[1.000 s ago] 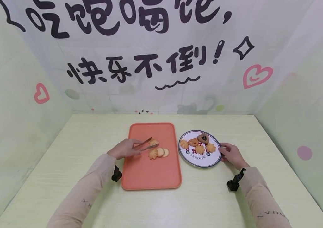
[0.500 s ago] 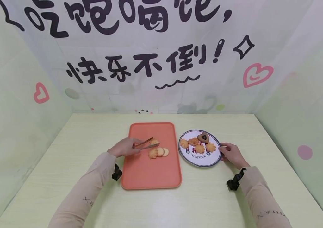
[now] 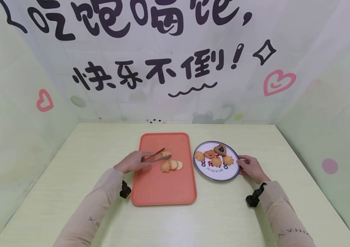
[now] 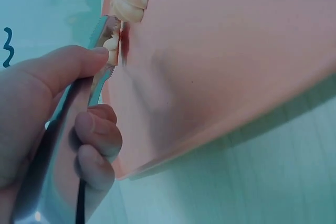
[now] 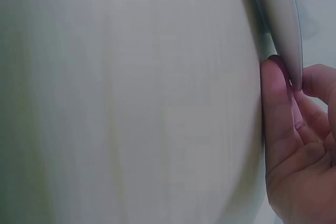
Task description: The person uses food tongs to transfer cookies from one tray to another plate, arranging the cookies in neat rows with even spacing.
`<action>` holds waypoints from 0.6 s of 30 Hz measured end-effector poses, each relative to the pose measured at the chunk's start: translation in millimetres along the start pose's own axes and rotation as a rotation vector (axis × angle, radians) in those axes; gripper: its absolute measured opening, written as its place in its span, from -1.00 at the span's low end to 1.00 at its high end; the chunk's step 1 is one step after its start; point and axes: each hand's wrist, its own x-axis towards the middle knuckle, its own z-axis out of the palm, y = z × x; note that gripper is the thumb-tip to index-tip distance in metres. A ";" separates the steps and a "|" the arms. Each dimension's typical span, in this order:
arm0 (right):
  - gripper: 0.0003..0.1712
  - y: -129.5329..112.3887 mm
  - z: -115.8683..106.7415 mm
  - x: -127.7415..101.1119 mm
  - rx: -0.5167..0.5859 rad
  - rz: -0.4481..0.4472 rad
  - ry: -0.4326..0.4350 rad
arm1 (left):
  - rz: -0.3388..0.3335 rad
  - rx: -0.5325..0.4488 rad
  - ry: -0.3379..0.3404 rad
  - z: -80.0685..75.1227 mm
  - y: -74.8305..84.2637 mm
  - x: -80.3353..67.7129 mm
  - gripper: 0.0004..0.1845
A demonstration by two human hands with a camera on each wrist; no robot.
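Observation:
My left hand [image 3: 133, 161] grips metal tongs [image 4: 58, 182] above the orange tray [image 3: 162, 192]. In the head view, the tongs' two tips stand apart around a flower-shaped cookie [image 3: 166, 153]; whether they touch it I cannot tell. Just in front lie another flower-shaped cookie [image 3: 165, 167] and two round pale cookies [image 3: 179, 165]. My right hand [image 3: 252, 168] pinches the right rim of a white, blue-edged plate [image 3: 231, 173], thumb and fingers on either side of it in the right wrist view. On that plate are several cookies, among them a brown heart-shaped one [image 3: 220, 150].
Tray and plate sit side by side on a pale wooden table [image 3: 175, 226], with a narrow gap between them. A printed cloth wall [image 3: 150, 106] rises behind the table, and further walls enclose it left and right.
My left hand and the tongs have drawn back slightly to the left. The right hand, the plate and the cookies look the same as before.

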 end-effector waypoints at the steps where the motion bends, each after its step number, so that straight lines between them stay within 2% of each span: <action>1: -0.45 0.1 0.0 -0.2 0.002 0.001 0.001 | 0.000 0.001 0.001 0.0 0.1 -0.3 -0.49; 6: -0.45 -0.5 1.0 -0.8 0.008 0.004 -0.005 | -0.004 -0.016 -0.021 0.6 0.3 -1.1 -0.48; 11: -0.44 -1.0 0.6 -1.4 0.007 0.008 -0.007 | -0.057 -0.033 -0.043 -1.3 3.2 -0.3 -0.44; 18: -0.44 -0.6 -0.1 -0.4 0.010 -0.006 -0.004 | -0.060 0.032 -0.048 -5.9 11.1 3.5 -0.41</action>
